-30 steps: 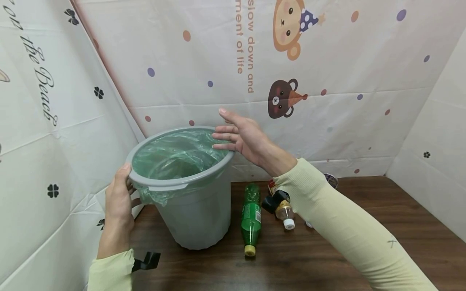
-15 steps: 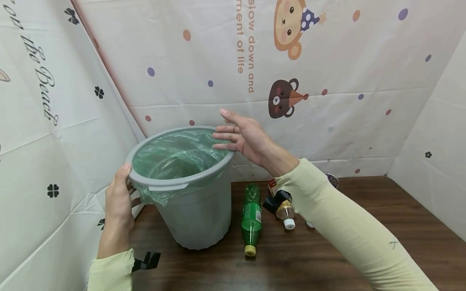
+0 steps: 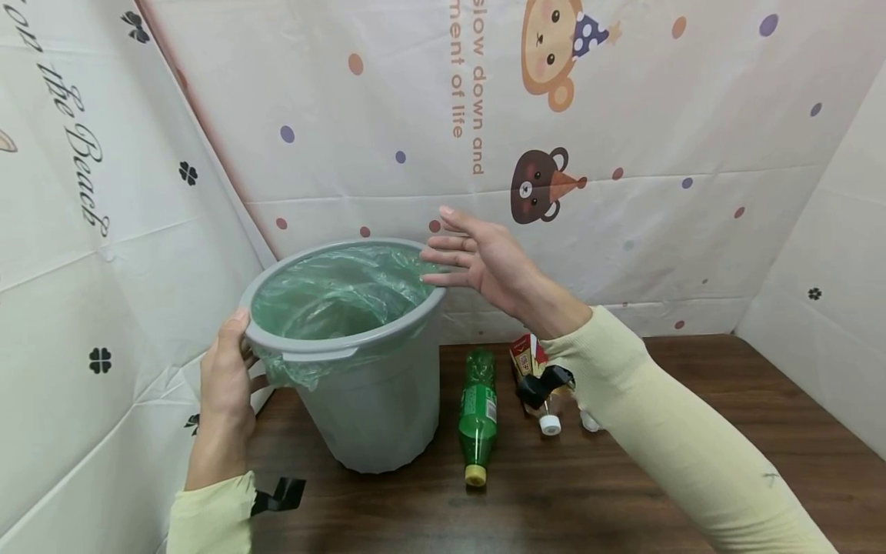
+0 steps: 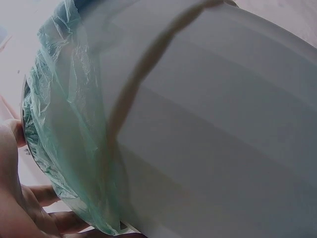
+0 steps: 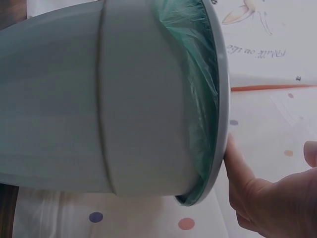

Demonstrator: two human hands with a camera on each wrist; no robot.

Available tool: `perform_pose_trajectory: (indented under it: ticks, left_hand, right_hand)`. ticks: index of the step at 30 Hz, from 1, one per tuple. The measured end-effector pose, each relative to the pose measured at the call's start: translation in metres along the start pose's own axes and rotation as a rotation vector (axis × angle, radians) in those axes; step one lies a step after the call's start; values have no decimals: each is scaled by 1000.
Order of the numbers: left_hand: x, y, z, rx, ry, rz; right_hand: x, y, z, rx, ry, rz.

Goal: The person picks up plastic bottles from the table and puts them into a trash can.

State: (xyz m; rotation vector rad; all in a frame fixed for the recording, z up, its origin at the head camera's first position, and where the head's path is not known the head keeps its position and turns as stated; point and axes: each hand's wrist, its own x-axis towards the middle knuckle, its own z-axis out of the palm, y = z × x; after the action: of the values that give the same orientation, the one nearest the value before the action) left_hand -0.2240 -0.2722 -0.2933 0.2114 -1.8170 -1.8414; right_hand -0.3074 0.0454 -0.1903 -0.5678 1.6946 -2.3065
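A grey trash can [image 3: 388, 408] stands upright on the dark wooden table, a green plastic bag [image 3: 325, 292] lining it and folded out over the rim. My left hand [image 3: 227, 385] holds the rim at the left, thumb on top and fingers below. In the left wrist view those fingers [image 4: 44, 196] lie against the outside by the bag [image 4: 74, 129]. At the right side of the rim is my right hand [image 3: 484, 258], fingers loosely extended and thumb raised, holding nothing. The right wrist view has one finger [image 5: 237, 161] right at the rim.
Right of the can lies a green bottle [image 3: 478, 415] with a yellow cap. Beyond it are a red box [image 3: 528, 354] and a clear bottle with a white cap [image 3: 550, 425], partly covered by the right sleeve [image 3: 623, 369]. Printed cloth [image 3: 332, 115] hangs behind.
My right hand has shifted slightly right, from over the rim towards its outer edge, and more of the red box shows. The left hand and the trash can have stayed still.
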Motion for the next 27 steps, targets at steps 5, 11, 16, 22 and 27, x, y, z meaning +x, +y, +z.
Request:
perform_pose_trajectory:
  ticks: [5,11,16,22,27]
  left_hand:
    - [0,0,-1,-5,7,-1]
    - [0,1,0,-4,8,-10]
    - [0,2,0,-1,7,-8]
    - [0,2,0,-13,3,-12]
    - [0,2,0,-12,2,-14]
  right_hand:
    - [-6,-1,-7,-10,7,-11]
    - [-12,-2,-21,-7,19,0]
    - [-19,-7,-37,-2,35,13]
    - [-30,-13,-56,-21,69,38]
    - [-38,-14,-71,-72,91,80]
